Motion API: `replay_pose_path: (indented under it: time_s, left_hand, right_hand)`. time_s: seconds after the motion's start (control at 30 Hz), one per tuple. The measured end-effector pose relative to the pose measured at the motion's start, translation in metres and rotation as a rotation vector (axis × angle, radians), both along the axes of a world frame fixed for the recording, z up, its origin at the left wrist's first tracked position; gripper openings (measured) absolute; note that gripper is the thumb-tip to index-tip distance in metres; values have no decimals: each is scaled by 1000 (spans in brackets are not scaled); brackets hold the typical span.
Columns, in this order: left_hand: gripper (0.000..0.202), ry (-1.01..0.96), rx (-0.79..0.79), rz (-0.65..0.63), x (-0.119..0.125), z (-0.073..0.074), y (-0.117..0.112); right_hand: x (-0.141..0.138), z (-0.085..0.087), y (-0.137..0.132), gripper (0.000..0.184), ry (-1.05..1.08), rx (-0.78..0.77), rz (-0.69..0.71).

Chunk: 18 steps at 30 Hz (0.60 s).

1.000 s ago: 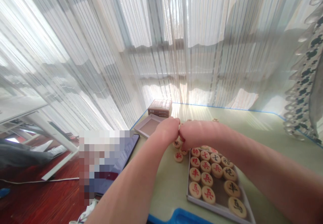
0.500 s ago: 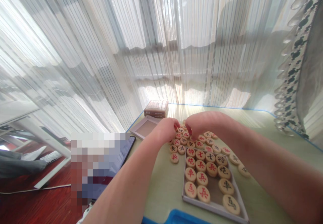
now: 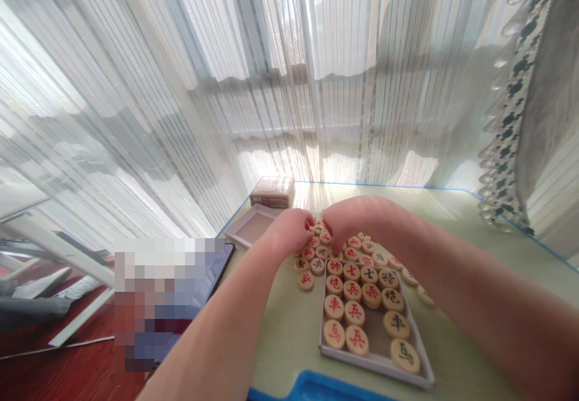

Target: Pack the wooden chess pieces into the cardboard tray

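My left hand hovers low at the left side of a loose pile of round wooden Chinese chess pieces. Its fingers are bent but apart over them. From the right, my right hand reaches down among the same pieces, thumb and fingers spread, partly hiding the pile. No piece shows lifted in either hand. Closer to me lies a shallow cardboard box tray with pieces laid face up in columns, red characters on the left and black on the right. A bare patch of its bottom shows in the lower middle.
A second shallow box part lies at the back left, beside small stacked boxes. A dark-screened device, partly blurred, is at the left. Something blue crosses the front edge. Sheer curtains hang behind the table.
The whole view has shifted slightly, so things sit a little further left. Both hands stay low over the pile with only small finger movement; the pieces in the tray are the same.
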<state>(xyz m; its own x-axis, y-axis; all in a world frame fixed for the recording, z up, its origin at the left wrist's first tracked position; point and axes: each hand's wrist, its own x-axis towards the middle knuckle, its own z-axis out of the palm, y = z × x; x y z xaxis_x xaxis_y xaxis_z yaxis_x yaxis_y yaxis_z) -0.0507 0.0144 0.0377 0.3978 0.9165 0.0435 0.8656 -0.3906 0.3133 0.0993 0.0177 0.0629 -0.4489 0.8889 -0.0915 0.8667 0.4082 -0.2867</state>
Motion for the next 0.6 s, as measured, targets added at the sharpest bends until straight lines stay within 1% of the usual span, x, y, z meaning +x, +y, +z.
replay_pose_path:
  time_s: [0.1,0.2,0.3,0.4,0.47,0.6]
  left_hand:
    - [24,-12,3,-3,0,-1,0]
    - [23,-23,-16,2,0,-2,2]
    - [24,-32,-25,13,-1,-3,3]
    - [28,-43,-38,13,0,-2,2]
    - [31,-35,-66,7,0,-1,1]
    - [31,-19,-105,5,0,2,0]
  right_hand:
    - [1,5,2,30,-219,-88,-39]
    - [6,6,6,30,-200,-79,-98]
    - [7,4,7,28,-191,-78,-86]
    - [5,5,6,24,-273,-75,-75]
    - [4,8,4,24,-300,-68,-99]
    - [9,16,2,28,-266,-51,-169]
